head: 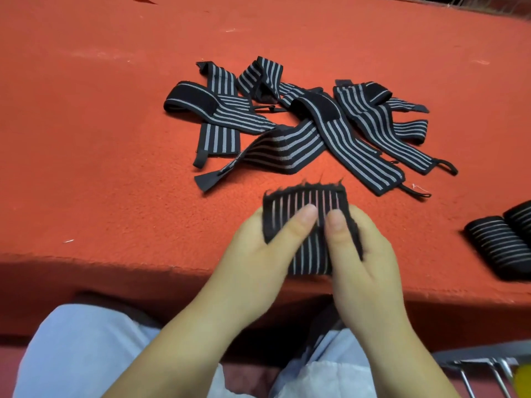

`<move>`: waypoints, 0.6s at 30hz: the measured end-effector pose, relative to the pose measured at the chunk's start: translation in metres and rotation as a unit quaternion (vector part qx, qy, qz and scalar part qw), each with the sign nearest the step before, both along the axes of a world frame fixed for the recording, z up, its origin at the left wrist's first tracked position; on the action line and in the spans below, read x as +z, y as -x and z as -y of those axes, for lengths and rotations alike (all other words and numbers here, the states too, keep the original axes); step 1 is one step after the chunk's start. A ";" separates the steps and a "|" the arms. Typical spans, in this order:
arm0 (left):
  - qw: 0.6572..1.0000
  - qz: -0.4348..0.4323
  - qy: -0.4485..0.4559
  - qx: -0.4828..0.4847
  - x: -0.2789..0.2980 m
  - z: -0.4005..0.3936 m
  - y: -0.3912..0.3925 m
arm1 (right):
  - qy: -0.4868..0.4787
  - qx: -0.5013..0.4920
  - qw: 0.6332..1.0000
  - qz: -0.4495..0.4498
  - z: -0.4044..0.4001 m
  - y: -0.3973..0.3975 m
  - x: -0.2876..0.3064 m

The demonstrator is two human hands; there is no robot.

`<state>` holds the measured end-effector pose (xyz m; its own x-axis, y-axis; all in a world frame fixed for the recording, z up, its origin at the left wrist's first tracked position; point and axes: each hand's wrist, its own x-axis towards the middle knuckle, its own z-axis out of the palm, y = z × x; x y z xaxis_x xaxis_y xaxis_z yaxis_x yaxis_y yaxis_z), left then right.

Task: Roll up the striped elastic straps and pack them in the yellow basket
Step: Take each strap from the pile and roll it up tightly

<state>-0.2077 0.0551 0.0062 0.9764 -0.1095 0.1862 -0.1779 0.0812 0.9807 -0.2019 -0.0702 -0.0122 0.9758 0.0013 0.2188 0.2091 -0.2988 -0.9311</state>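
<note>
Your left hand point(267, 239) and right hand point(359, 248) pinch one strap point(307, 225) at lower centre, thumbs pressed on top; slack grip likely lets elastic spring loose, while the yellow basket point(524, 377) barely shows lower right.

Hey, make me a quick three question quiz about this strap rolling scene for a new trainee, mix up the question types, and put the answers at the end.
1. True or false: both hands grip the same striped strap.
2. Multiple choice: where do the already rolled straps lie? A) in the person's lap B) on the red surface at the right edge of the view C) on top of the loose pile
3. Short answer: what lies beyond the held strap, further from the person?

Key
1. True: the left hand and the right hand each hold it, thumbs on top.
2. B
3. A loose pile of unrolled straps.
</note>
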 end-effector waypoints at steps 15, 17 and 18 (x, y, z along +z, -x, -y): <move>0.985 -0.132 -0.064 0.089 -0.003 -0.004 -0.009 | 0.027 0.021 0.995 0.095 -0.008 0.009 0.001; 0.986 -0.110 -0.076 0.096 -0.007 -0.006 -0.008 | 0.018 0.030 0.996 0.080 -0.010 0.010 -0.001; 0.987 -0.046 -0.095 0.122 -0.010 -0.006 -0.007 | -0.020 0.028 0.998 0.049 -0.012 0.009 0.001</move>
